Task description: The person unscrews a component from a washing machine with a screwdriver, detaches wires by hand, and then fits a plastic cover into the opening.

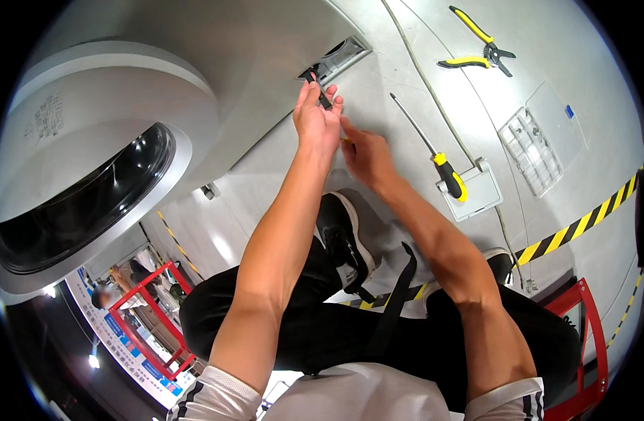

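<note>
the left hand (316,126) is gripping a black piece (325,102) across its half-curled fingers, beside the grey opening (344,56); the right hand (369,158) is curling nearby, its hold unclear.

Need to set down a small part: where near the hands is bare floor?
Bare floor lies between the grey machine, left forearm and black trouser leg; also between the right hand and screwdriver. It's crowded around the grey cover and cable.
</note>
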A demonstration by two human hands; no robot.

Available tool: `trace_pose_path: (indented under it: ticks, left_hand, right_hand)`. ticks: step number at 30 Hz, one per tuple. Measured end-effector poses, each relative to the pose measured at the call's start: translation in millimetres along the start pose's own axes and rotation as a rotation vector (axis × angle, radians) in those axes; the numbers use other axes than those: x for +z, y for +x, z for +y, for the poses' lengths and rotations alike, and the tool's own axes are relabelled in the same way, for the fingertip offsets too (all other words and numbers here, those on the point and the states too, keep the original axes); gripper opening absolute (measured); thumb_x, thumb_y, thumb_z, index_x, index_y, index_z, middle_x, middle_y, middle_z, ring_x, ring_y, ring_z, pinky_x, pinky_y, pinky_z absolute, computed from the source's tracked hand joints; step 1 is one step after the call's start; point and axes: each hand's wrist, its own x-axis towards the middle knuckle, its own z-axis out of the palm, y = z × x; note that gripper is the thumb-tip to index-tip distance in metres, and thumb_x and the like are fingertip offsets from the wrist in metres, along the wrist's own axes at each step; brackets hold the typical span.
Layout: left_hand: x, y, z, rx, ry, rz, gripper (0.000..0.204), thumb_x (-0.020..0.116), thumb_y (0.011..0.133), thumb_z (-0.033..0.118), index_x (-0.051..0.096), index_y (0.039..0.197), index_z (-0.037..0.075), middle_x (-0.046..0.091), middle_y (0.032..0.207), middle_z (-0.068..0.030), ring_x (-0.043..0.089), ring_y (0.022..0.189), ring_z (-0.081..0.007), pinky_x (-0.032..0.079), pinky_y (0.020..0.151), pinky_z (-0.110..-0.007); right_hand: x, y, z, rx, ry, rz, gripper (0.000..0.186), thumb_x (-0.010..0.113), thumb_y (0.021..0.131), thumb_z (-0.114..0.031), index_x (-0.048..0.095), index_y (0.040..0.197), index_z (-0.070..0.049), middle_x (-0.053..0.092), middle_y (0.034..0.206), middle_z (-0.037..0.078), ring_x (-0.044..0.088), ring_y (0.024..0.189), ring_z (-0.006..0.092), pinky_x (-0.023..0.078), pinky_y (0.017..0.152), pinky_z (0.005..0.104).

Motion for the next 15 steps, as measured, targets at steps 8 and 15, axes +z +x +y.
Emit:
trace_pose_path:
  ticks: [8,15]
  left_hand:
    - [3,6,6,0.01,-0.003,0.006,0.038,0.052,0.094,0.013,0.041,0.128,-0.001,0.052,0.116,-0.0065,0.053,0.082,-0.0168,0.048,0.071,-0.033]
    - [6,-7,13,-0.005,0.044,-0.029,0.046,0.059,0.091,0.015,0.038,0.127,-0.002,0.059,0.102,-0.0096,0.052,0.075,-0.0133,0.05,0.069,-0.029]
  right_hand:
    - [1,9,-10,0.005,0.012,-0.039,0.046,0.056,0.083,-0.012,0.047,0.129,-0.011,0.061,0.079,0.023,0.06,0.076,0.0395,0.048,0.07,0.0496]
    - [-6,5,-8,0.07,0.079,-0.021,0.043,0.058,0.082,-0.012,0.054,0.124,-0.008,0.063,0.078,0.022,0.061,0.074,0.0379,0.048,0.069,0.0468]
